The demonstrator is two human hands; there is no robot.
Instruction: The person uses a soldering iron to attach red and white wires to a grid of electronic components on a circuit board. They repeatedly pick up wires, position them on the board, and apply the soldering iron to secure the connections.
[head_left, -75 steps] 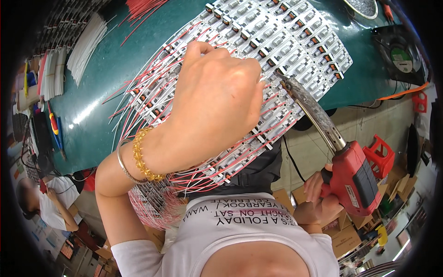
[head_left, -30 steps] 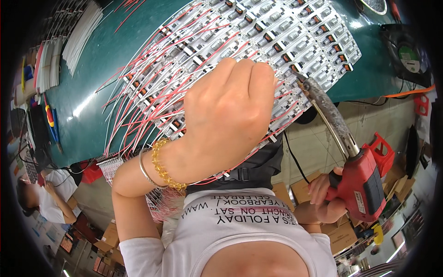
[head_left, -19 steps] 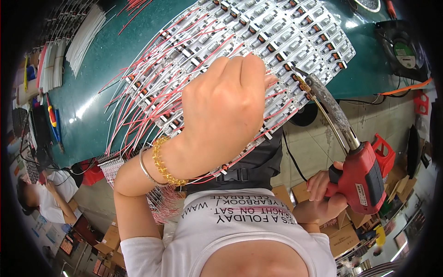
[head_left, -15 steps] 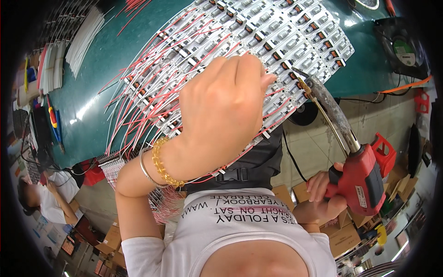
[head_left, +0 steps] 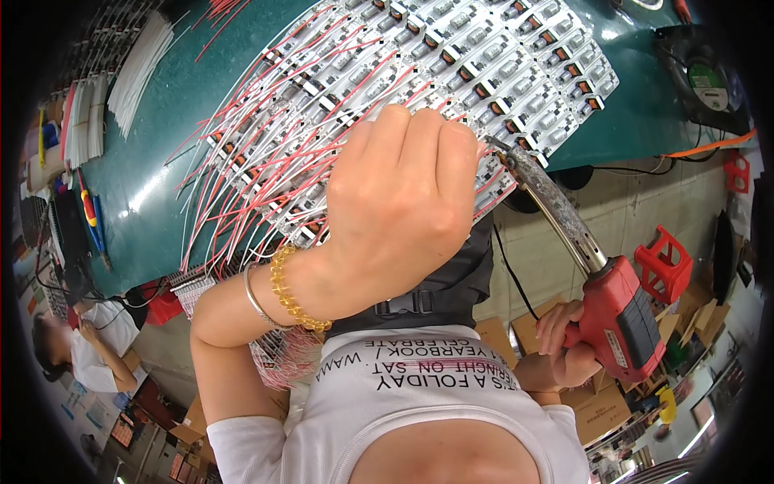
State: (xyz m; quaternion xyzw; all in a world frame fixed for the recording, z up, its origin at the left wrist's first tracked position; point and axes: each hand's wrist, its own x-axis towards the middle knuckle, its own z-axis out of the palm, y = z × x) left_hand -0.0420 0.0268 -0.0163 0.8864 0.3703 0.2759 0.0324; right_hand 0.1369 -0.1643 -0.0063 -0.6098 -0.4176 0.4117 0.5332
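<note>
A large panel of white circuit boards (head_left: pixel 484 64) lies on a green table, carrying rows of small metal and black-orange parts. Many thin red and white wires (head_left: pixel 234 177) fan out from its left side. My left hand (head_left: pixel 403 185) is closed above the panel's near part, knuckles up. Its fingertips are turned under, so whatever they pinch is hidden. On the right, my right hand (head_left: pixel 568 343) grips the handle of a red and black soldering gun (head_left: pixel 625 319). The gun's long metal tip reaches the boards just right of my left hand.
A green table (head_left: pixel 145 218) holds bundles of white wires (head_left: pixel 141 77), red wires (head_left: pixel 222 8) and a red-yellow screwdriver (head_left: pixel 87 202) at left. A black fan (head_left: pixel 705 81) stands far right. Below are a red stool (head_left: pixel 665 262) and cardboard boxes (head_left: pixel 601 411). Another person (head_left: pixel 101 339) sits at lower left.
The soldering gun's tip has moved left and nearer to me, close to my left fingers. My left hand has shifted slightly right, still closed. The panel has slid a little left.
</note>
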